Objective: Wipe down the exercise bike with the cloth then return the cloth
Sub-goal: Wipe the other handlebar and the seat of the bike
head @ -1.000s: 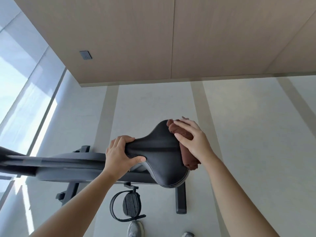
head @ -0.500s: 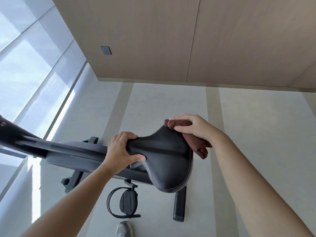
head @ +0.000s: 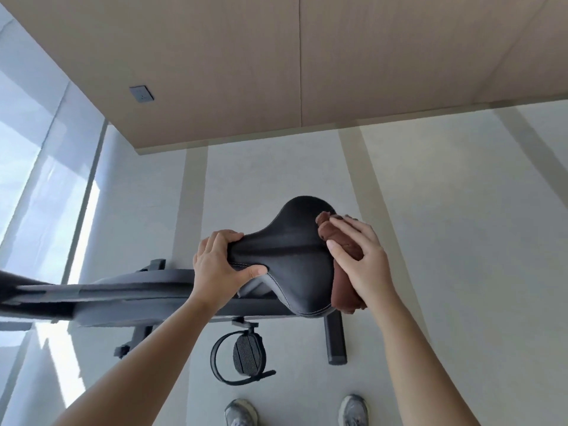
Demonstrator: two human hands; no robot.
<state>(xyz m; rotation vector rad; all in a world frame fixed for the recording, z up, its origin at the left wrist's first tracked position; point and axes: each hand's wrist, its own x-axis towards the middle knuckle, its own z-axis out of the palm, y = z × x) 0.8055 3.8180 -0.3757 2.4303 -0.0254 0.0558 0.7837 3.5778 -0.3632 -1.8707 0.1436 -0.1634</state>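
The black saddle (head: pixel 295 250) of a dark grey exercise bike (head: pixel 123 295) fills the middle of the head view. My left hand (head: pixel 215 267) grips the saddle's narrow nose, thumb underneath. My right hand (head: pixel 361 261) lies over a bunched brown cloth (head: pixel 344 285) and presses it against the saddle's wide right side. The fingers look fairly straight over the cloth, which hangs below the palm. Part of the cloth is hidden under the hand.
The bike's frame runs left toward a bright window (head: pixel 33 167). A strapped pedal (head: pixel 247 358) and a rear foot bar (head: pixel 335 342) sit below the saddle. A wood-panelled wall (head: pixel 307 63) with a socket (head: pixel 141 93) stands behind. My shoes (head: pixel 353 410) are on the pale floor.
My right hand has slid the cloth from the saddle's far rear edge down along its right side. My left hand keeps its grip on the nose.
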